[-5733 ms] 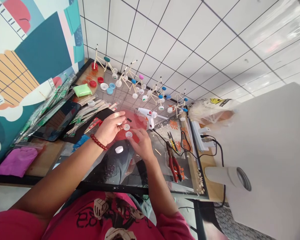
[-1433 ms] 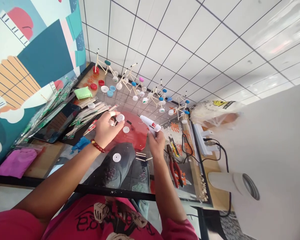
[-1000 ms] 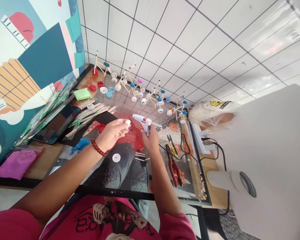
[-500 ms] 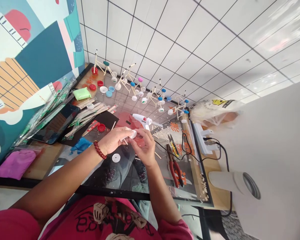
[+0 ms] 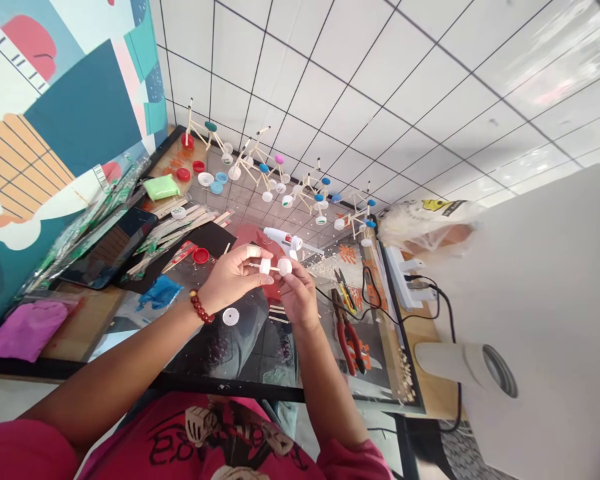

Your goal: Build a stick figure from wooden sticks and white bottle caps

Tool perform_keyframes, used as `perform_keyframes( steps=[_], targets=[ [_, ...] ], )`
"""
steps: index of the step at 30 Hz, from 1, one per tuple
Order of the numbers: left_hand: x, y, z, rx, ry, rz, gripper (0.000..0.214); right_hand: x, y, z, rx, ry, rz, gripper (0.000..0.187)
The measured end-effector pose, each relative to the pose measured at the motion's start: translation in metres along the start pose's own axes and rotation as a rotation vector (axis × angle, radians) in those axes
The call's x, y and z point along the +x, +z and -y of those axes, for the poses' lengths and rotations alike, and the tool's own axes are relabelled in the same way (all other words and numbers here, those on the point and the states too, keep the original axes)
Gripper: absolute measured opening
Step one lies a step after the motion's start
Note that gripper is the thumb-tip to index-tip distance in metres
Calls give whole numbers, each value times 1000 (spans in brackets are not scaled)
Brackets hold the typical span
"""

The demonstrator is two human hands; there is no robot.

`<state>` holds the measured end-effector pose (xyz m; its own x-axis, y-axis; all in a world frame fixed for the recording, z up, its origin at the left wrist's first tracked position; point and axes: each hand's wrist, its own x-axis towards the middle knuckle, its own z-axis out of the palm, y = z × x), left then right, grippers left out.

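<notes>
My left hand (image 5: pixel 233 277) is closed, with thumb and fingers pinching a white bottle cap (image 5: pixel 265 266). A second white cap (image 5: pixel 285 267) is gripped by the fingertips of my right hand (image 5: pixel 300 293). Between the two caps runs a short thin wooden stick (image 5: pixel 275 269); whether it is fixed to both I cannot tell. Below my hands a white disc (image 5: pixel 231 317) lies on the glass tabletop. Several cut sticks (image 5: pixel 279 313) rest beside my right hand. Just beyond my hands lies a white glue gun (image 5: pixel 283 238).
Stick-and-cap figures (image 5: pixel 287 200) stand along the back edge. Red-handled pliers (image 5: pixel 347 333) and yellow-handled cutters (image 5: pixel 347 293) lie at right near a black cable. A phone (image 5: pixel 111 247), wooden sticks (image 5: pixel 180 230), a red cap (image 5: pixel 201 255) and clay packs are at left.
My hands have moved slightly apart and turned, so two caps and the stick between them now show. More cut sticks are visible below my right hand.
</notes>
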<state>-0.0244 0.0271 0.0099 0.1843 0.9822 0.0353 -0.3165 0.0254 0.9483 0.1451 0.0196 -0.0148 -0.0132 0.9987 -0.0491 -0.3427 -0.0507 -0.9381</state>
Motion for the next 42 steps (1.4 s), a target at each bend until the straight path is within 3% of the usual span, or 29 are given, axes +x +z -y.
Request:
perform_keyframes(
  steps=[6, 11, 31, 42],
  targets=[
    [-7, 1, 2, 500, 375, -91, 28, -1, 2, -2, 46, 51, 96, 38],
    [-8, 0, -1, 620, 521, -104, 27, -1, 2, 0, 77, 94, 95, 40],
    [-10, 1, -7, 620, 525, -102, 24, -4, 1, 3, -12, 59, 92, 43],
    [-9, 1, -7, 651, 630, -91, 24, -5, 0, 3, 25, 66, 96, 40]
  ],
)
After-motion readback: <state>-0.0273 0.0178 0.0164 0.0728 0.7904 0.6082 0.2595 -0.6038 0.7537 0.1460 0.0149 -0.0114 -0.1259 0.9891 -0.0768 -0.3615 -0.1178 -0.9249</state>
